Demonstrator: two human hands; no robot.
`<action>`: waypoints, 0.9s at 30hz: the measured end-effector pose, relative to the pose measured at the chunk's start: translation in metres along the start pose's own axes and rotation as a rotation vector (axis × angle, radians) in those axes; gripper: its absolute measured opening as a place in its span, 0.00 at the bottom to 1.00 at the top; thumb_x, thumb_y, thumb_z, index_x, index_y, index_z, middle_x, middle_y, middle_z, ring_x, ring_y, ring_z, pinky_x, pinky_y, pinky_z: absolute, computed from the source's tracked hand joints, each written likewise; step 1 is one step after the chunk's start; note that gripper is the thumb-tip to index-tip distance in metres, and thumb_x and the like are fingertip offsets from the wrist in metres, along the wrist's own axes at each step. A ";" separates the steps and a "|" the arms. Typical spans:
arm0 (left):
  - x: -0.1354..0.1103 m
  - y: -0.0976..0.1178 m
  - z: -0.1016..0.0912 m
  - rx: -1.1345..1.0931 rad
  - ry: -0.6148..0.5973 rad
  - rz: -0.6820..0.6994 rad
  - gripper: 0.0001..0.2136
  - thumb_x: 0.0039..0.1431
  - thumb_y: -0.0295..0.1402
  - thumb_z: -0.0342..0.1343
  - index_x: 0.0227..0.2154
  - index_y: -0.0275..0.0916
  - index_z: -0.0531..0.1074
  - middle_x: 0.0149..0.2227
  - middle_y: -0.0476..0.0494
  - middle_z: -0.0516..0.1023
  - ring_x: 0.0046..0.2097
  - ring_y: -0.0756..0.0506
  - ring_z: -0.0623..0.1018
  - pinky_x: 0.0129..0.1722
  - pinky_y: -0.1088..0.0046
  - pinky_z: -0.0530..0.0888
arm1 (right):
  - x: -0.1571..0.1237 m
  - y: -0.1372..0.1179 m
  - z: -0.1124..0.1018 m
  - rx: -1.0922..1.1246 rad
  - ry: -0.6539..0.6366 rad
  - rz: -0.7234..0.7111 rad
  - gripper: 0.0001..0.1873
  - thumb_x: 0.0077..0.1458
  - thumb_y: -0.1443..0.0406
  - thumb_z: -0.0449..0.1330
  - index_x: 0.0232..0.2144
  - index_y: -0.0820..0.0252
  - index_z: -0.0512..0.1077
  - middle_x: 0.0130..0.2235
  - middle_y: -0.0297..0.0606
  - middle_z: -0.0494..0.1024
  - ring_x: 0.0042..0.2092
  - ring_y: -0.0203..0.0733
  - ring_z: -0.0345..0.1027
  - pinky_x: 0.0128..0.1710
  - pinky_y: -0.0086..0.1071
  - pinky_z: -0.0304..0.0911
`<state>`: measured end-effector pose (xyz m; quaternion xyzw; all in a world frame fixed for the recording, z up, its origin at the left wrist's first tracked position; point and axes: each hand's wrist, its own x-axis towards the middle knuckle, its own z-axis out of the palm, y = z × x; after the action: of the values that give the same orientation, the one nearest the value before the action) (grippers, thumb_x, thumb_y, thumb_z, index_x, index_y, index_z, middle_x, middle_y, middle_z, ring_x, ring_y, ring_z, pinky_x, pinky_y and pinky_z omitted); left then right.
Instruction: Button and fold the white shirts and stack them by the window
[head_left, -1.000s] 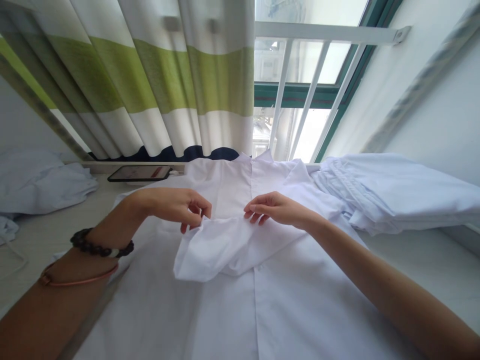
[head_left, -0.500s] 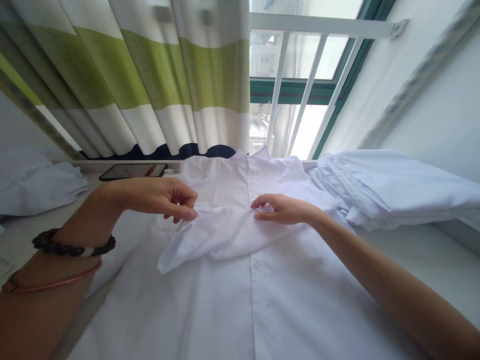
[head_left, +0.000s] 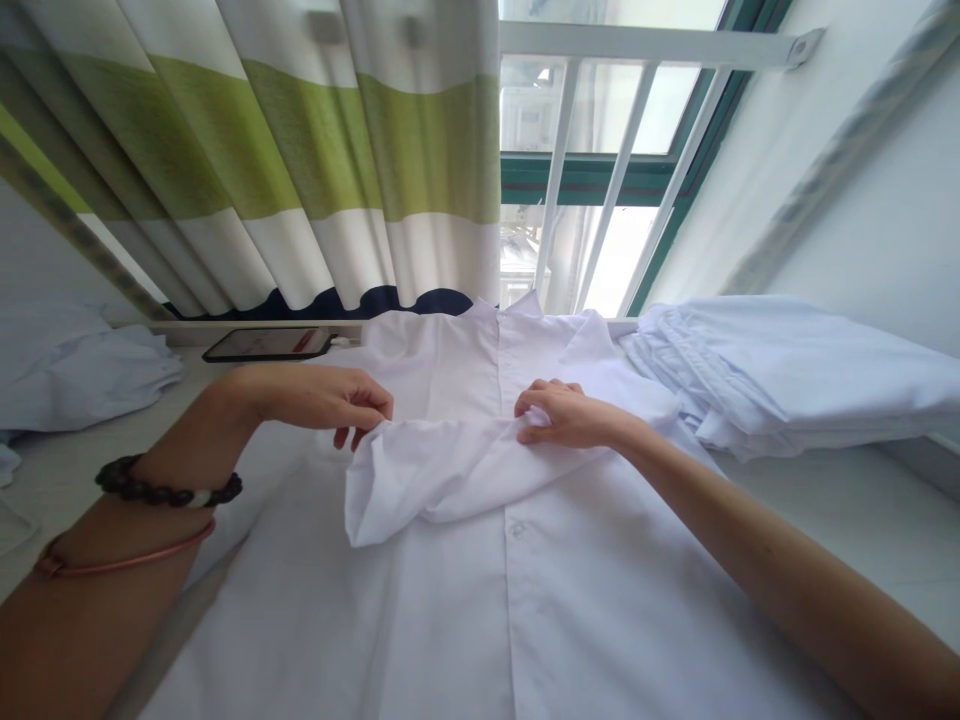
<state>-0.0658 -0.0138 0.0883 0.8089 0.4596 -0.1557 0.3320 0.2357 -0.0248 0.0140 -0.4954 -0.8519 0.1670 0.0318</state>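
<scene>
A white buttoned garment, like a shirt or lab coat (head_left: pixel 442 620), lies spread out with its collar toward the window. One of its sleeves (head_left: pixel 435 470) is folded across the front. My left hand (head_left: pixel 352 400) pinches the upper corner of the sleeve's open end, which hangs down to the left. Farther right, my right hand (head_left: pixel 559 410) has the sleeve's upper edge between thumb and fingers, close to the button line. The wrist of my left arm carries a dark bead bracelet (head_left: pixel 165 490) and a reddish bangle (head_left: pixel 135 565).
Folded white clothes (head_left: pixel 795 370) are stacked at the right, and crumpled white cloth (head_left: pixel 82 365) lies at the left. A phone (head_left: pixel 266 344) rests by the back edge. Behind are a green-striped curtain (head_left: pixel 315 150) and a white window railing (head_left: pixel 645 45).
The sleeve's open end has shifted right and now stands more upright, its upper edge straighter. My right hand has closed on the cloth and moved slightly right.
</scene>
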 end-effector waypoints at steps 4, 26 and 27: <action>0.004 -0.017 0.000 -0.042 -0.052 -0.046 0.10 0.49 0.40 0.51 0.25 0.39 0.71 0.27 0.46 0.75 0.31 0.45 0.75 0.32 0.74 0.71 | 0.000 0.001 -0.003 -0.024 0.046 -0.037 0.09 0.52 0.60 0.61 0.36 0.57 0.71 0.46 0.42 0.70 0.47 0.49 0.61 0.51 0.44 0.53; 0.031 -0.012 0.014 0.212 0.174 0.017 0.16 0.57 0.41 0.48 0.44 0.38 0.69 0.41 0.45 0.74 0.40 0.45 0.72 0.38 0.75 0.65 | -0.024 0.015 -0.051 0.013 0.119 -0.243 0.08 0.52 0.59 0.58 0.28 0.55 0.66 0.35 0.35 0.74 0.40 0.44 0.66 0.44 0.38 0.59; 0.029 -0.010 0.014 0.214 0.203 0.018 0.18 0.55 0.42 0.51 0.45 0.38 0.68 0.44 0.44 0.73 0.42 0.44 0.72 0.39 0.75 0.65 | -0.025 0.017 -0.053 0.022 0.107 -0.224 0.07 0.52 0.59 0.58 0.29 0.55 0.66 0.36 0.36 0.75 0.41 0.44 0.67 0.42 0.37 0.59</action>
<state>-0.0582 -0.0014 0.0585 0.8554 0.4642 -0.1184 0.1970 0.2743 -0.0246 0.0608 -0.4050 -0.8971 0.1451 0.1011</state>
